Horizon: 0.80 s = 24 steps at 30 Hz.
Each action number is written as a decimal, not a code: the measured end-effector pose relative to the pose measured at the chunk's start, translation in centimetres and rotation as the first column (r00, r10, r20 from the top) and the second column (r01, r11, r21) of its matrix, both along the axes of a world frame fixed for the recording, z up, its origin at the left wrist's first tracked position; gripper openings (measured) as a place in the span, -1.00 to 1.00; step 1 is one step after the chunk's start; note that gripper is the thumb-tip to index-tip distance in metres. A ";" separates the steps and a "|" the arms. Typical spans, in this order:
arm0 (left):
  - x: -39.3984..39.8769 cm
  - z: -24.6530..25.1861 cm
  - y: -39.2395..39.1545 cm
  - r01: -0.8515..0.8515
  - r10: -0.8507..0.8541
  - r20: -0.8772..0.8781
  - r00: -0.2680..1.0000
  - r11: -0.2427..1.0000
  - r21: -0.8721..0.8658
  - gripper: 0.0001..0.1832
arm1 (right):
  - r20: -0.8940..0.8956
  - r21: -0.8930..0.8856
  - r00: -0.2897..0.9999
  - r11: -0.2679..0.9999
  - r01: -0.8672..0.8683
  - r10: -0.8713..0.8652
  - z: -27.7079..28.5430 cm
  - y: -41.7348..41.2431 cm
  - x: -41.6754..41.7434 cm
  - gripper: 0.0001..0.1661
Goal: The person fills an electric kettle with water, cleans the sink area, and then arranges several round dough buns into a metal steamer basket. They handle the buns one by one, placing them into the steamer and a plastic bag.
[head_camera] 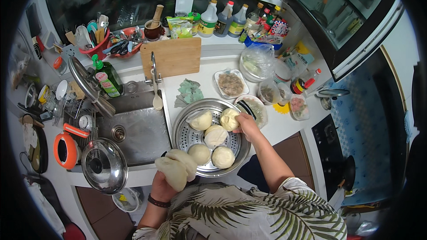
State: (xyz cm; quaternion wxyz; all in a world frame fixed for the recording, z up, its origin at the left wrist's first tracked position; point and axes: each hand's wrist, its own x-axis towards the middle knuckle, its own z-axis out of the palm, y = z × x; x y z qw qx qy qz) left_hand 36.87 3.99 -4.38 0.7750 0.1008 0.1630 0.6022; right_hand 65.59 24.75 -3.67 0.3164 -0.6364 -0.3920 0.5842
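A round metal steamer point(245, 151) with a perforated tray stands on the counter's front edge, right of the sink. Several pale buns lie in it, among them a bun at the lower right point(223, 157) and a flatter one in the middle point(216, 137). My right hand point(247, 126) holds a bun point(229, 119) at the steamer's upper right, near its black handle point(246, 109). My left hand point(162, 186) holds pale buns point(176, 169), pressed together, in front of the steamer's lower left rim. A green crumpled cloth or leaf-like sheet point(189, 93) lies behind the steamer.
Left of the steamer is a steel sink point(143, 133), with a glass lid point(104, 165) at its front left. A plate of minced food point(231, 84), bowls and a bagged bowl point(256, 63) stand behind. A wooden cutting board point(170, 56) leans at the back; a cooktop point(328, 150) is at right.
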 end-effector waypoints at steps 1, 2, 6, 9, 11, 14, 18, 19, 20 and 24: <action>0.1 -0.1 -0.1 -0.015 0.015 -0.008 1.000 1.000 -0.016 -0.37 | -0.014 0.013 1.000 1.000 0.017 -0.017 -0.1 -0.4 0.3 -0.69; 0.2 -0.2 -0.1 -0.030 0.029 -0.016 0.999 0.999 -0.032 -0.35 | -0.028 0.025 0.999 0.999 0.034 -0.033 -0.1 -0.7 0.8 -0.69; -0.2 -0.4 0.5 0.001 -0.004 -0.071 0.997 0.999 -0.050 -0.31 | -0.086 0.131 0.987 0.981 0.146 -0.136 0.3 -2.4 1.7 -0.69; 0.0 0.0 0.8 -0.021 0.020 -0.010 1.000 0.996 -0.091 -0.26 | -0.143 0.136 0.977 0.975 0.175 -0.155 1.4 -3.8 2.4 -0.69; 0.4 1.5 1.2 0.014 -0.007 0.097 0.995 0.997 -0.082 -0.29 | -0.208 0.084 0.967 0.983 0.166 -0.146 2.0 -5.0 2.6 -0.72; 1.8 2.3 2.2 -0.014 0.023 0.143 0.989 0.998 -0.062 -0.32 | -0.508 -0.035 0.861 0.999 0.010 -0.026 3.4 -7.6 1.0 -0.69; 3.3 1.0 3.6 -0.081 0.102 0.197 0.975 0.991 -0.110 -0.32 | -0.704 -0.072 0.708 0.988 -0.138 0.048 3.2 -11.9 -4.8 -0.66; 3.5 0.7 4.2 -0.140 0.156 0.173 0.972 0.985 -0.100 -0.32 | -0.730 -0.056 0.679 0.981 -0.184 0.086 2.8 -12.9 -6.0 -0.65; 3.7 0.5 4.7 -0.199 0.210 0.149 0.966 0.976 -0.089 -0.33 | -0.677 -0.035 0.728 0.983 -0.181 0.109 2.9 -13.5 -6.8 -0.64; 3.6 0.0 4.9 -0.275 0.296 0.188 0.936 0.953 -0.129 -0.36 | -0.183 0.257 0.910 0.912 -0.320 0.371 3.1 -13.9 -7.6 -0.65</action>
